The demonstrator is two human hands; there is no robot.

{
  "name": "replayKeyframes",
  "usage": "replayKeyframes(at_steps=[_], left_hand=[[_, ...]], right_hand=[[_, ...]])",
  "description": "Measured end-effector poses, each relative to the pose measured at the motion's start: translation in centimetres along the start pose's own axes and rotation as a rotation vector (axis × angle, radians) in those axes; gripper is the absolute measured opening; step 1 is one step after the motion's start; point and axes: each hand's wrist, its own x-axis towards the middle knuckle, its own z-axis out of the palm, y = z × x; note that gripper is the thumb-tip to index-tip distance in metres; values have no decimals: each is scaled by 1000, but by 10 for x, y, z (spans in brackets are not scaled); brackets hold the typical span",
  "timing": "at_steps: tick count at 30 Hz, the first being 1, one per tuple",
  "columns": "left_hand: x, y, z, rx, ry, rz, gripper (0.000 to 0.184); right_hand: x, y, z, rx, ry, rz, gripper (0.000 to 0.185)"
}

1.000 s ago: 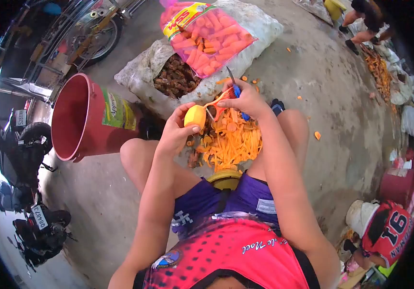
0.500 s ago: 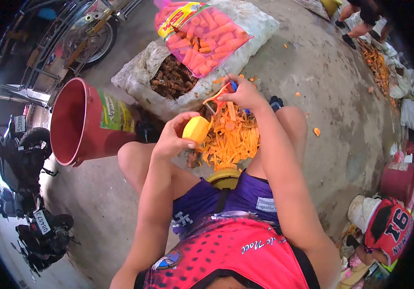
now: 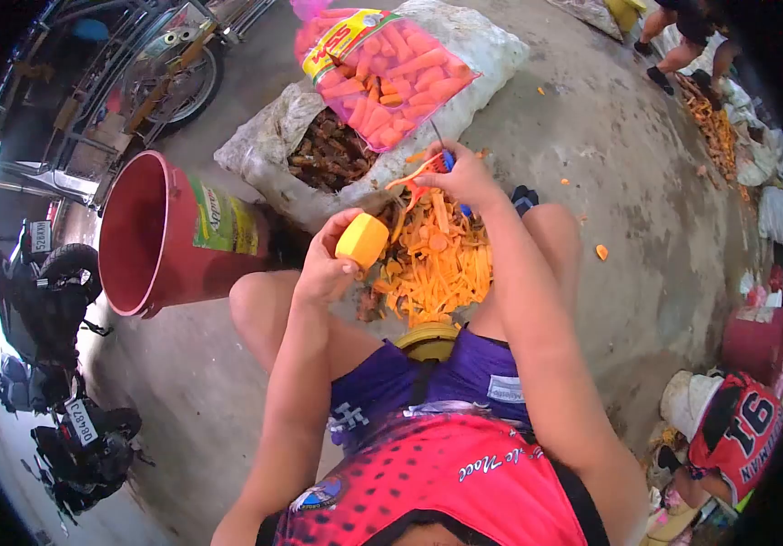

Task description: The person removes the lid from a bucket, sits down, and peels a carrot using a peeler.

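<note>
My left hand (image 3: 329, 262) is closed around a peeled yellow-orange vegetable piece (image 3: 362, 240) with flat-cut sides. To its right, my right hand (image 3: 462, 178) grips an orange peeler (image 3: 420, 175) together with a blue-handled knife (image 3: 449, 160), whose blade points up and away. The peeler is apart from the vegetable piece. Below both hands lies a heap of orange peelings (image 3: 437, 268) on the floor, between my legs. Just beyond are an open white sack (image 3: 264, 136) of brown, dirty roots (image 3: 329, 150) and a pink bag of carrots (image 3: 400, 73).
A red bucket (image 3: 150, 237) stands at the left, with motorcycles (image 3: 41, 309) farther left. A yellow container rim (image 3: 428, 338) shows between my thighs. Another person (image 3: 742, 432) is at the lower right; a second person's legs (image 3: 673, 59) and more peelings (image 3: 714, 127) are at the upper right.
The peeler has moved away from the vegetable piece, which has been turned in my left hand. The knife blade, out of sight half a second ago, shows again.
</note>
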Motion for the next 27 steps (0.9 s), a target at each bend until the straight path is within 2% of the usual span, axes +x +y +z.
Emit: replayKeyframes(at_steps=[4,11,16,18,23,25,27], left_hand=[[7,-7,0,125,236,20,79],[7,-13,5,146,164,-37,83],[2,-3,13,-61,32,22,81],[3,-7,5,24,127,20,83],[10,-12,3,140,244,16,76],[12,-13,2,144,182,-11,75],[8,-11,2,119,106,-30,76]], right_hand=[[-18,-18,17,179,-177,-62,44],[-17,-13,17,-13,-210,-182,45],[-1,3,10,154,-61,10,41],[-11,-17,9,196,-83,28,41],[-27,-30,23,99,-217,-141,43],[-27,-30,21,95,-244,-155,43],[-14,-9,15,81,-181,-136,43]])
